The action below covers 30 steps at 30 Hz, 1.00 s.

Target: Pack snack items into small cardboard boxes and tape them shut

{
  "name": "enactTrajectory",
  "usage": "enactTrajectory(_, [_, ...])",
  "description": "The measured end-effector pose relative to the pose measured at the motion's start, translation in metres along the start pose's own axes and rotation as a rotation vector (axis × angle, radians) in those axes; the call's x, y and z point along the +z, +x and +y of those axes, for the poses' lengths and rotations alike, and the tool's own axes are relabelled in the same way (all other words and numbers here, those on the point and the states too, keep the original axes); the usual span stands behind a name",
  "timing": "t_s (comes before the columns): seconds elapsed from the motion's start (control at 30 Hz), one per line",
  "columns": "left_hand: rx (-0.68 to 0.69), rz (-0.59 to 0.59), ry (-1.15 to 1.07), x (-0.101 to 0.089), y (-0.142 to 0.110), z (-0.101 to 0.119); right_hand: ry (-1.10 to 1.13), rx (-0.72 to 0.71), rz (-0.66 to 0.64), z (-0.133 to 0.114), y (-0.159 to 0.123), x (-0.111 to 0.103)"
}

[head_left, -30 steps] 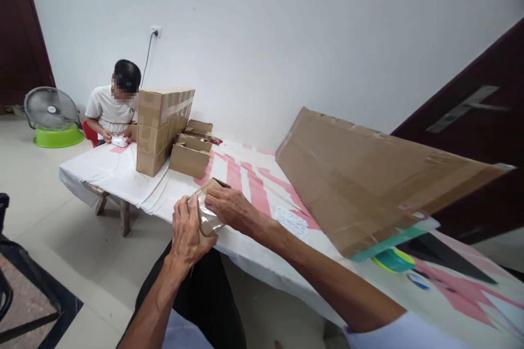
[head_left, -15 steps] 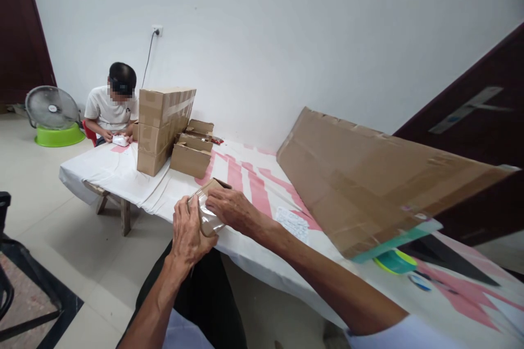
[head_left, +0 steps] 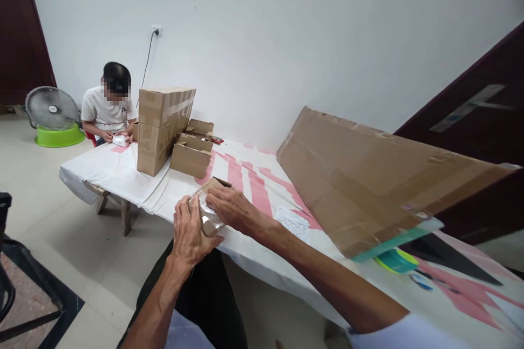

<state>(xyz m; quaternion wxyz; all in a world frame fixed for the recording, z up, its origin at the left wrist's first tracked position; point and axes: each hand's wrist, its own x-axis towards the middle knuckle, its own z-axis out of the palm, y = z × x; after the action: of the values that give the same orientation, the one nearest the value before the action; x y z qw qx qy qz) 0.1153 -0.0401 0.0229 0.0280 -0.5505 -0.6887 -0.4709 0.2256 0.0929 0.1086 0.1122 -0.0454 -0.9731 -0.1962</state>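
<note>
The left hand [head_left: 189, 234] is clamped around a small carton [head_left: 210, 227] by the table [head_left: 118, 168]; the right hand [head_left: 229, 206] curls against its shiny film [head_left: 205, 210], pinch unclear. One end looks unclosed. Beyond, open cartons [head_left: 190, 161] stand beside taped, stacked boxes [head_left: 152, 139].

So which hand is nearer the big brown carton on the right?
Right. The right hand is on the small box, left of the carton; the left hand grips that box farther left.
</note>
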Motion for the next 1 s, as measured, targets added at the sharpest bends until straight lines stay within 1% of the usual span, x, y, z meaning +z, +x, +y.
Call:
enactTrajectory(0.13, [0.038, 0.026, 0.005, 0.001, 0.0, 0.0, -0.021, -0.003, 0.002, 0.0, 0.0, -0.001])
enactTrajectory(0.3, [0.041, 0.044, 0.012, 0.0, 0.0, 0.0, -0.005, -0.005, -0.007, 0.0, 0.0, -0.002])
enactTrajectory(0.53, [-0.011, 0.022, 0.009, 0.001, 0.001, 0.004, -0.01, -0.004, -0.014, -0.003, -0.001, -0.01])
enactTrajectory(0.67, [0.0, 0.016, 0.001, 0.003, 0.002, 0.003, -0.01, 0.005, -0.003, -0.001, -0.001, -0.005])
enactTrajectory(0.8, [0.018, 0.035, -0.004, 0.004, 0.003, 0.001, 0.001, 0.02, 0.018, 0.001, -0.001, 0.003])
enactTrajectory(1.0, [0.056, 0.049, -0.005, 0.003, 0.003, -0.001, -0.004, -0.016, 0.006, 0.002, -0.004, -0.003])
